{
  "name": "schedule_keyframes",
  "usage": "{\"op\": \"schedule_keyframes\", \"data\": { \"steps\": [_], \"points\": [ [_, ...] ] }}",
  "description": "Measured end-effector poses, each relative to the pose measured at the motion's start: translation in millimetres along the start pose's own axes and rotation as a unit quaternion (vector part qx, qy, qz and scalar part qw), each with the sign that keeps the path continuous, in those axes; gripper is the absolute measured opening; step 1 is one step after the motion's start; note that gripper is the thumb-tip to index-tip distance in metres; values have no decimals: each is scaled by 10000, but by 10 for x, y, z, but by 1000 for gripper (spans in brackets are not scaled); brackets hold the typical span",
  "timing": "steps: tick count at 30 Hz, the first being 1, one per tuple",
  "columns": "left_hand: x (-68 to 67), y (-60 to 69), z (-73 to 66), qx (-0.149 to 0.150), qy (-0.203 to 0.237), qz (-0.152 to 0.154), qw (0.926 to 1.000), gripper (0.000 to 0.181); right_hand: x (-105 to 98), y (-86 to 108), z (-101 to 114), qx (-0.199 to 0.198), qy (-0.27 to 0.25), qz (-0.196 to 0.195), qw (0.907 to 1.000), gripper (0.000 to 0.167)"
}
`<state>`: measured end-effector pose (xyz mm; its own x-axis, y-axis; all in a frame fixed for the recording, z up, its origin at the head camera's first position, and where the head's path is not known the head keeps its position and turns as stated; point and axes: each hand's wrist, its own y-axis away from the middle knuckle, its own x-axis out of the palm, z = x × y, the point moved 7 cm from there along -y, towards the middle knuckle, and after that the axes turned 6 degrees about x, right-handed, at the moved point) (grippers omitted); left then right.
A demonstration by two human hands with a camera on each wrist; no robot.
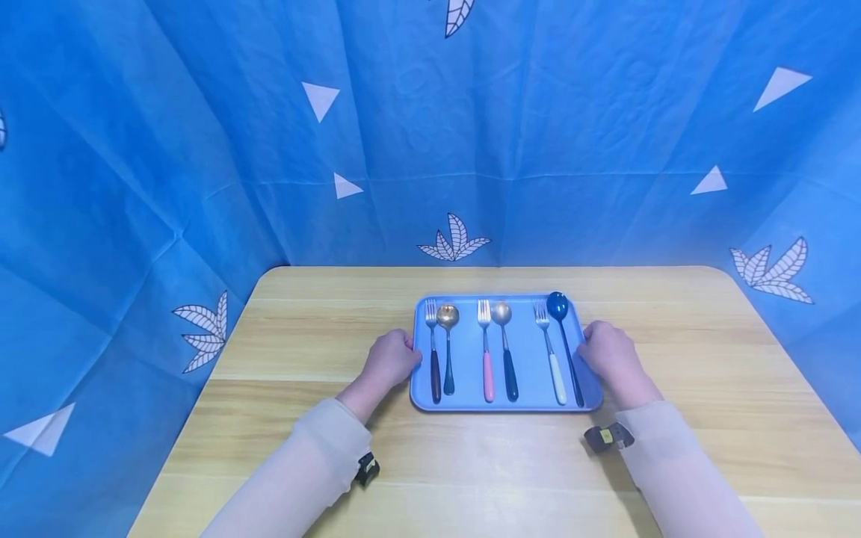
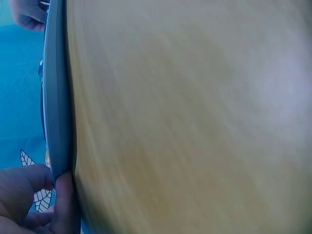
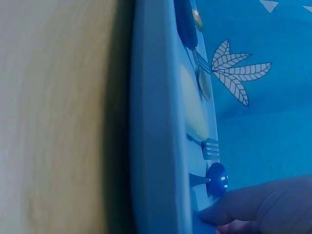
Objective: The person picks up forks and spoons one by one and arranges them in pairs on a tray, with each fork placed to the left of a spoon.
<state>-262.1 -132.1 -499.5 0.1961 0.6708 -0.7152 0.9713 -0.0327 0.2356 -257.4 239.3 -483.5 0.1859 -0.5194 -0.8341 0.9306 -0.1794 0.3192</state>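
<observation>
A blue rectangular tray (image 1: 534, 385) is held at its two short sides. My left hand (image 1: 393, 356) pinches its left rim, thumb and fingers on either side of the edge in the left wrist view. My right hand (image 1: 610, 351) grips the right rim, its thumb on top. Three fork-and-spoon pairs lie in the tray. On the left are a dark-handled fork (image 1: 435, 373) and a gold-bowled spoon (image 1: 448, 317). A pink-handled fork (image 1: 488, 377) and a dark-handled spoon (image 1: 511, 377) lie mid-tray. At right are a white-handled fork (image 1: 557, 381) and a dark blue spoon (image 1: 557, 305).
The light wooden table (image 1: 484, 463) extends around the tray, its rounded far corners visible. A blue curtain (image 1: 511, 134) with white leaf and triangle prints hangs behind the table and along its sides. Small dark devices are strapped at both wrists.
</observation>
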Motion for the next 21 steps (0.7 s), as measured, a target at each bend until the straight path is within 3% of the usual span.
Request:
{"op": "schedule_keyframes", "data": {
  "steps": [12, 21],
  "points": [
    [7, -2, 2, -71, -30, -2, 10000, 15, 1, -30, -3, -137, -1, 178, 9997, 15],
    [7, -2, -14, 57, -65, -37, 10000, 15, 7, -39, -28, -111, -10, 252, 9996, 19]
  ]
}}
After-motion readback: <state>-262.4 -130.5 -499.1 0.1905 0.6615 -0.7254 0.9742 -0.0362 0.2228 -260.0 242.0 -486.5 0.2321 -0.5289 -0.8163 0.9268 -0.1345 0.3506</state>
